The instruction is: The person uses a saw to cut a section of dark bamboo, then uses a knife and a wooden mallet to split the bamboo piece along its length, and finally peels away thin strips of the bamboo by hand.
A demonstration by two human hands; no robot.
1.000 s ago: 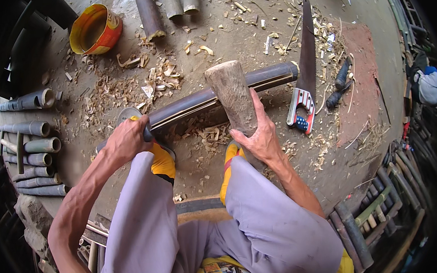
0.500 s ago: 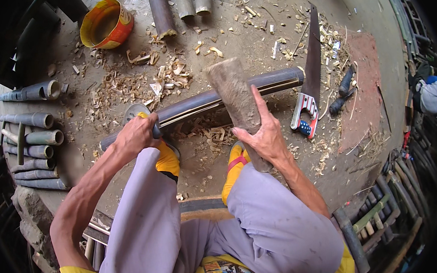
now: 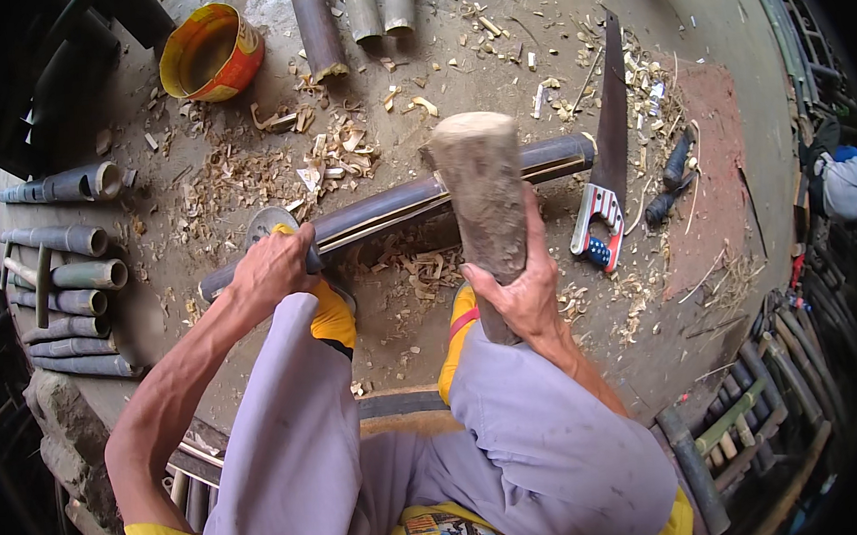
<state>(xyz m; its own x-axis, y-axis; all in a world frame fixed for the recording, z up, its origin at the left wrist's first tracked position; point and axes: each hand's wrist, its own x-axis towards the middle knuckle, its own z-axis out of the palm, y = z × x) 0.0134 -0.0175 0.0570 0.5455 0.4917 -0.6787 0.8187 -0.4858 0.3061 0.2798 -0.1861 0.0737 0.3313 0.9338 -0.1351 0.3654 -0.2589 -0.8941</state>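
A dark bamboo tube (image 3: 376, 217) with a long slot cut along it lies slantwise across the ground in front of my feet. My left hand (image 3: 276, 265) is closed over it near its left end. Beside those fingers is a short dark piece (image 3: 312, 259) that I cannot make out. My right hand (image 3: 523, 296) grips the narrow handle of a thick wooden mallet (image 3: 482, 186). Its broad head is raised in front of the tube and hides part of it, the pale end face showing.
A hand saw (image 3: 608, 129) with a red and white handle lies at the tube's right end. Cut bamboo pieces (image 3: 63, 302) line the left side; more tubes (image 3: 318, 29) lie at the back by an orange-yellow bucket (image 3: 230, 74). Wood shavings (image 3: 222, 177) litter the ground.
The mallet has swung more upright and its head has shifted right, so its end face now shows. My left hand and the bamboo tube have barely moved.
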